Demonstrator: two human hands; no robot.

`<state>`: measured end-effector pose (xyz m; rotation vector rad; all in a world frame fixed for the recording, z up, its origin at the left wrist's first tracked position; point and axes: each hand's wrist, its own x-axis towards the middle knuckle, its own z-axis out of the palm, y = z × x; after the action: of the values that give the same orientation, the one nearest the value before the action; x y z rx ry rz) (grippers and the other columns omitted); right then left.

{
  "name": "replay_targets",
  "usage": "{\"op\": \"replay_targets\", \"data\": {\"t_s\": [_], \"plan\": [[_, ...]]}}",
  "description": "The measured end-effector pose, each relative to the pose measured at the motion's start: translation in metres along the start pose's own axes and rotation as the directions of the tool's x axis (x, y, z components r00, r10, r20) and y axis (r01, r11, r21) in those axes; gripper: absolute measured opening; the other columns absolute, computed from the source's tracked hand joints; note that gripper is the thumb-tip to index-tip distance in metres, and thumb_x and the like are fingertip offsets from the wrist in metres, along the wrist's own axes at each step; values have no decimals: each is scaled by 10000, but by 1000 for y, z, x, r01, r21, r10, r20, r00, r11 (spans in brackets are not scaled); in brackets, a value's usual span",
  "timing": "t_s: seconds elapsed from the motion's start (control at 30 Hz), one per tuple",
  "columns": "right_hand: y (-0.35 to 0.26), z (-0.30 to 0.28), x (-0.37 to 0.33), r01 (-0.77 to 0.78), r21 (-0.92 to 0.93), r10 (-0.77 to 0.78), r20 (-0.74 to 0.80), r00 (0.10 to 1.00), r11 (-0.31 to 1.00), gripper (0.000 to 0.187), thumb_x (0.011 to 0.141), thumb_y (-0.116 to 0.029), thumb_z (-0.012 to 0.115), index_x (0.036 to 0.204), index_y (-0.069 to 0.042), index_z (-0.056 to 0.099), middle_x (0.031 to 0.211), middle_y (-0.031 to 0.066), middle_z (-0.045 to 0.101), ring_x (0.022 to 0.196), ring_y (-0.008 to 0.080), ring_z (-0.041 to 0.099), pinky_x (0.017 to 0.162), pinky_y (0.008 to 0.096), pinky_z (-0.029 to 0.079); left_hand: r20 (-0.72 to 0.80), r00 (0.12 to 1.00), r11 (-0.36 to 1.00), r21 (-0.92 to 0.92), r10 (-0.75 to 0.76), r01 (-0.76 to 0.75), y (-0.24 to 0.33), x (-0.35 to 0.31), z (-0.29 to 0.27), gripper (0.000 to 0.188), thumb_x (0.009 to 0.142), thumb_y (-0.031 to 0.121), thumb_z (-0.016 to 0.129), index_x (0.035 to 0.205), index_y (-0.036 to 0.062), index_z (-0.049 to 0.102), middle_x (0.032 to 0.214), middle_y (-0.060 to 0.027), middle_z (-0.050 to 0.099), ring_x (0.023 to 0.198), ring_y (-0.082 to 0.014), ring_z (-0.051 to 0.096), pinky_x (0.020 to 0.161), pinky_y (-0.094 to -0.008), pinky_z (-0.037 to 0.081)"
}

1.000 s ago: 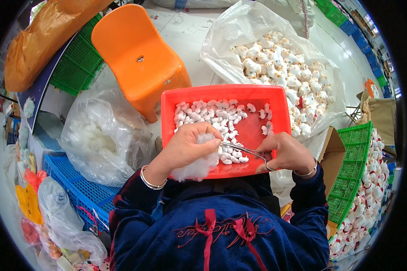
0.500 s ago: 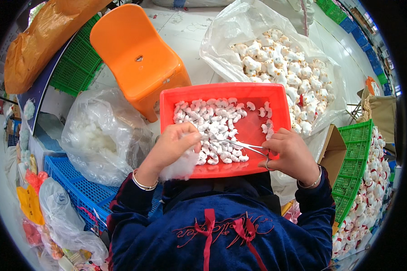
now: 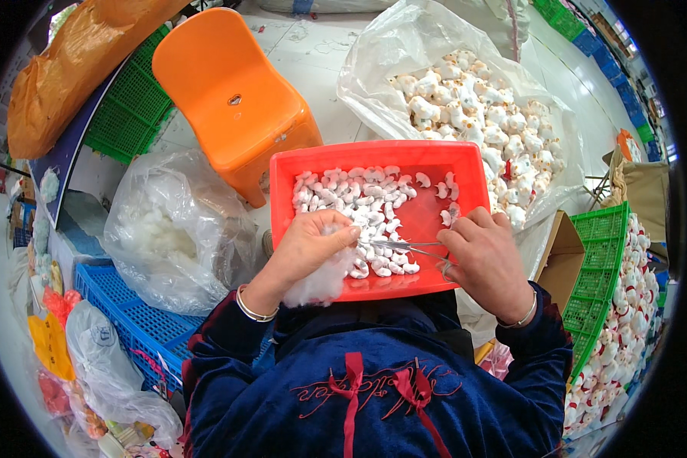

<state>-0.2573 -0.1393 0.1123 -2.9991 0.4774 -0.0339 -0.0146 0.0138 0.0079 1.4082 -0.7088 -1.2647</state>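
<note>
My left hand [image 3: 307,246] is closed around a loose tuft of white stuffing [image 3: 319,281] that hangs below the fingers. Whether a small white piece is also pinched in the fingertips is hidden. In my right hand [image 3: 490,259] are slim metal forceps [image 3: 411,246] with ring handles; a finger is at one ring. Their tips point left and meet my left fingertips. Both hands are over the near half of a red plastic tray [image 3: 282,169]. Many small curved white fabric pieces [image 3: 351,189] lie in it, mostly on the left and middle.
An orange chair [image 3: 237,99] stands beyond the tray. At left are a clear bag of stuffing [image 3: 160,229] and a blue crate [image 3: 133,305]. A large clear bag [image 3: 374,69] of white plush toys [image 3: 504,130] lies at far right. Green crates [image 3: 594,267] stand at right.
My left hand has moved slightly right with the stuffing. My right hand has turned over, knuckles up, and the forceps lie flatter, their tips now at my left fingertips.
</note>
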Motion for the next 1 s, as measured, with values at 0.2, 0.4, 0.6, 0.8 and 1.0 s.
{"op": "replay_targets", "data": {"t_s": [0.2,0.4,0.6,0.8,1.0], "plan": [[5,21,-7,-54,213,25,137,990,976,434,734,-192,838,1122,-77,681,1018,96,643,1074,339,600,924,437,482,-42,998,955,-294,-46,31,6,-7,5,94,994,110,687,1063,46,693,949,-46,728,832,-97,700,714,-268,583],[4,15,-4,-178,559,26,270,963,810,433,754,-253,850,1107,-41,715,894,143,706,836,339,706,724,427,551,-50,999,949,-313,16,-31,5,-9,7,95,994,110,681,1047,33,672,1115,-148,743,967,-210,750,785,-325,615],[2,35,-4,-110,563,30,150,988,819,372,760,-255,840,1060,-61,738,845,111,701,791,311,701,687,414,547,-40,999,924,-382,-20,3,8,-12,9,122,1009,144,689,1048,29,691,1041,-120,766,969,-172,741,793,-302,604],[1,43,-5,-94,536,28,130,991,839,333,753,-237,826,1029,-72,741,803,100,673,772,305,680,684,423,536,-87,995,949,-315,-42,13,6,-14,7,144,1009,147,697,1079,22,714,1062,-116,764,951,-159,736,818,-286,590],[-1,45,-5,-125,522,41,170,985,844,322,757,-233,818,1022,-67,745,803,104,674,767,306,679,680,424,535,-152,987,943,-321,43,-91,7,-15,16,144,992,129,693,1034,-6,721,1024,-119,774,843,-136,723,738,-288,606]]}}
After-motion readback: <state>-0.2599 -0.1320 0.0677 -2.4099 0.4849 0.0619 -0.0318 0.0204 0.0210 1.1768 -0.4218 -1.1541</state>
